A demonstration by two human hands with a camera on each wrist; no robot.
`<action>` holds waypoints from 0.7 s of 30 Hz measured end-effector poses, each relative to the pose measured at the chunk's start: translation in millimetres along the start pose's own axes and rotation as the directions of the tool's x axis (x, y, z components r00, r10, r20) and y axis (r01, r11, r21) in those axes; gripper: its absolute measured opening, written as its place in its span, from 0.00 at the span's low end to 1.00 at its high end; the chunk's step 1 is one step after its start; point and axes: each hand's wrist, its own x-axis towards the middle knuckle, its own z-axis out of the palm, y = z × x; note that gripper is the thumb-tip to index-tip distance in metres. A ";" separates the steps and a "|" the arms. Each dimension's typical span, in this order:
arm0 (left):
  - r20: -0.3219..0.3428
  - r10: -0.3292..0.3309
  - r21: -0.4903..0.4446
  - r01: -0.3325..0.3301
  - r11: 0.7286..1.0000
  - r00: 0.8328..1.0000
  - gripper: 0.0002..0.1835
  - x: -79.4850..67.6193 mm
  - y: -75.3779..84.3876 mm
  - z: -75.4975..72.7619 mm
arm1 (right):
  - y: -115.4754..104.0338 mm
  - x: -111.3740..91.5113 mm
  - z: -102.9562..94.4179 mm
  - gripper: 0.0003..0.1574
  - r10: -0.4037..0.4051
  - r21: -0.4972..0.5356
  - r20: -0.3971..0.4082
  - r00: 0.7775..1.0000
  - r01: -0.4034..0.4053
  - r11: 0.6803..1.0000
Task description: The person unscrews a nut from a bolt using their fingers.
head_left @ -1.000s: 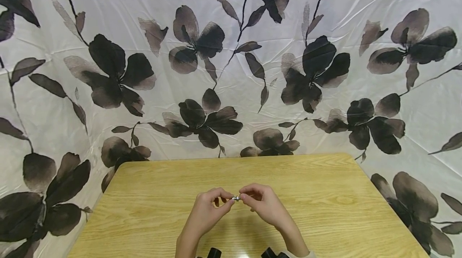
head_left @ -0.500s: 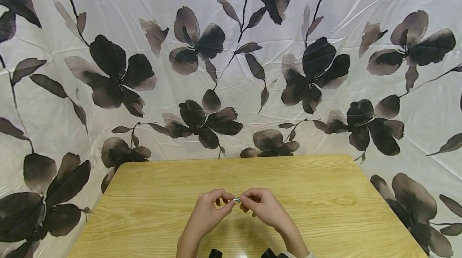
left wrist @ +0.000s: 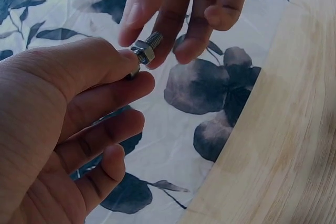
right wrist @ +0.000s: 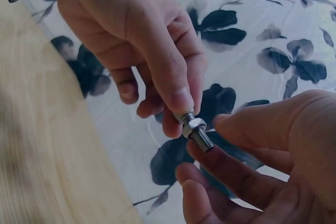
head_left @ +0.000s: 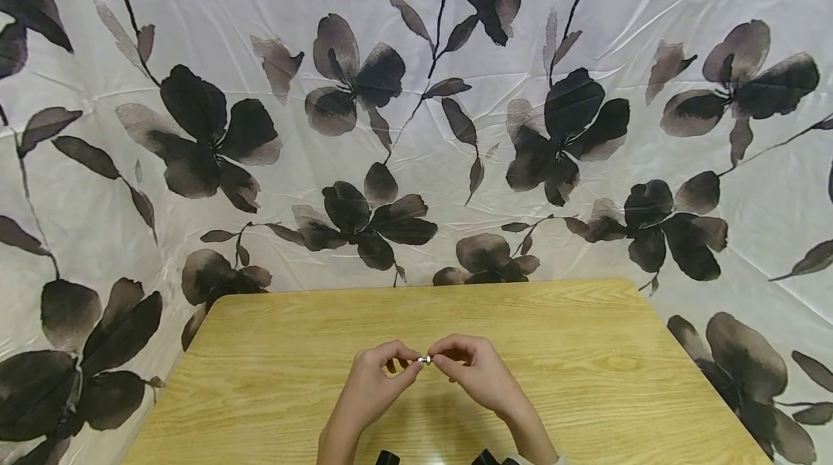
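Note:
My left hand [head_left: 377,378] pinches one end of a small metal bolt [right wrist: 202,141] between thumb and forefinger, seen at close range in both wrist views. A hex nut [left wrist: 143,52] sits partway along its thread, and the threaded end sticks out beyond the nut towards my right hand [head_left: 478,372]. The right thumb and forefinger lie parted on either side of that end, not pinching it. The forefinger is very near the thread; whether it touches cannot be told. The bolt's gripped end is mostly hidden by the left fingertips.
Both hands are above a light wooden table [head_left: 293,327]. Behind it hangs a white cloth [head_left: 455,161] with dark printed flowers. Dark objects [head_left: 388,457] show at the bottom edge, near the wrists.
The right thumb and fingers have shifted slightly around the bolt's free end, closing in and then parting again. The left hand keeps its pinch and barely moves.

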 end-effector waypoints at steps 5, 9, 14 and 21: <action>-0.009 -0.004 -0.010 0.004 1.000 1.000 0.02 -0.2 0.9 0.4 | 0.6 1.1 1.5 0.17 0.063 0.033 -0.066 0.996 -0.061 0.998; -0.010 -0.005 -0.018 0.005 1.000 1.000 0.02 0.3 2.5 0.8 | -1.1 -0.2 1.5 0.21 0.115 0.041 -0.059 0.992 -0.112 0.993; -0.005 0.003 -0.026 -0.003 1.000 1.000 0.03 0.4 3.8 1.0 | -1.9 -1.3 2.3 0.22 0.118 0.019 -0.036 0.992 -0.117 0.993; -0.003 -0.003 -0.022 0.003 1.000 1.000 0.06 0.2 4.1 0.7 | 0.9 0.5 1.7 0.17 0.093 0.004 -0.021 0.995 -0.093 0.996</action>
